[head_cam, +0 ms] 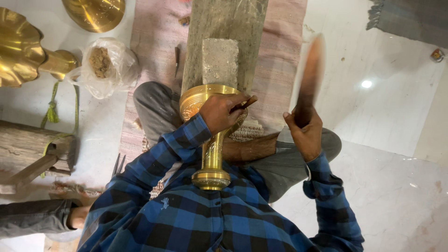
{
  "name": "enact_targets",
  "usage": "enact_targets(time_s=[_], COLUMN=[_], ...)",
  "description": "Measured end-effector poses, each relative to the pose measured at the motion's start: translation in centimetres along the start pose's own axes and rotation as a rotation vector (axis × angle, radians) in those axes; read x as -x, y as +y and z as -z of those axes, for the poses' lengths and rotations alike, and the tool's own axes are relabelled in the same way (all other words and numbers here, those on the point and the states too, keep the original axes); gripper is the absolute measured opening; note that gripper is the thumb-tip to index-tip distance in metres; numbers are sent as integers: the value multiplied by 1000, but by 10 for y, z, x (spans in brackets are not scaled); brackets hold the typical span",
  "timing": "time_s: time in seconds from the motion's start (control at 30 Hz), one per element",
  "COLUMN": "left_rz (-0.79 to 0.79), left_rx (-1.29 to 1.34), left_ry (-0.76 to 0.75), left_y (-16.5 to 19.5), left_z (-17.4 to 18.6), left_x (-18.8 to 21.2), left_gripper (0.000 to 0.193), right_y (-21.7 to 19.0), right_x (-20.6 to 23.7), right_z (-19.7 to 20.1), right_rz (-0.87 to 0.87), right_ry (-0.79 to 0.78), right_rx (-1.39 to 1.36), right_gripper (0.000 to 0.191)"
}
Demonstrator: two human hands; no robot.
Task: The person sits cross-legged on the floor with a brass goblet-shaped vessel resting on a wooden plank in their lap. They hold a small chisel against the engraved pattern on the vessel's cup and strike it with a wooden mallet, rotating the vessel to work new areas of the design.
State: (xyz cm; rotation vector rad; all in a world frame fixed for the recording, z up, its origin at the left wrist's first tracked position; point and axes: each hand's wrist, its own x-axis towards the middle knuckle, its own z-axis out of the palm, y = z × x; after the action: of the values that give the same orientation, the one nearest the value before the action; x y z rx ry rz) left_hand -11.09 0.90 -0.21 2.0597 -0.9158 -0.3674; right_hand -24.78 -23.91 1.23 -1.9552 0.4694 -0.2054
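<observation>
1. The left hand (224, 112) rests on the rim of a polished brass stand (211, 140), its fingers curled and pinching a thin dark chisel-like tool (247, 103) against the metal
2. The brass stand is goblet-shaped, with a wide embossed round top, a slim smooth stem and a ringed foot; it lies tilted across the person's lap, foot against the blue checked shirt, top leaning on a rough grey stone slab (224, 32)
3. A coarse square block (220, 61) sits on that slab just above the brass top
4. The right hand (305, 133) is raised to the right, well apart from the stand, fingers wrapped tight round the lower end of a long reddish-brown wooden mallet (310, 74), blurred by motion
5. Beneath lies a pale pink woven mat (284, 42) on a glossy white floor
6. To the left lie a scalloped brass dish (18, 46), a crumpled clear plastic bag (109, 65) with a brown lump inside, and a weathered wooden log (32, 144)
</observation>
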Motion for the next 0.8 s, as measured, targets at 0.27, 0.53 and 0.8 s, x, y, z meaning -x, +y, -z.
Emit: enact_targets(time_s=[0.27, 0.53, 0.8], left_rz=[-113, -58, -85], left_rx=[-3, -41, 23], left_ry=[20, -67, -93], left_y=[-2, -7, -4], left_z=[0, -3, 0], left_x=[-2, -2, -3], left_gripper=[41, 41, 40], right_y=[-2, 5, 10], right_x=[6, 14, 24], right_z=[5, -3, -8], right_rz=[74, 41, -101], right_ry=[-40, 32, 82], right_rx=[267, 181, -88], right_gripper=[19, 18, 19])
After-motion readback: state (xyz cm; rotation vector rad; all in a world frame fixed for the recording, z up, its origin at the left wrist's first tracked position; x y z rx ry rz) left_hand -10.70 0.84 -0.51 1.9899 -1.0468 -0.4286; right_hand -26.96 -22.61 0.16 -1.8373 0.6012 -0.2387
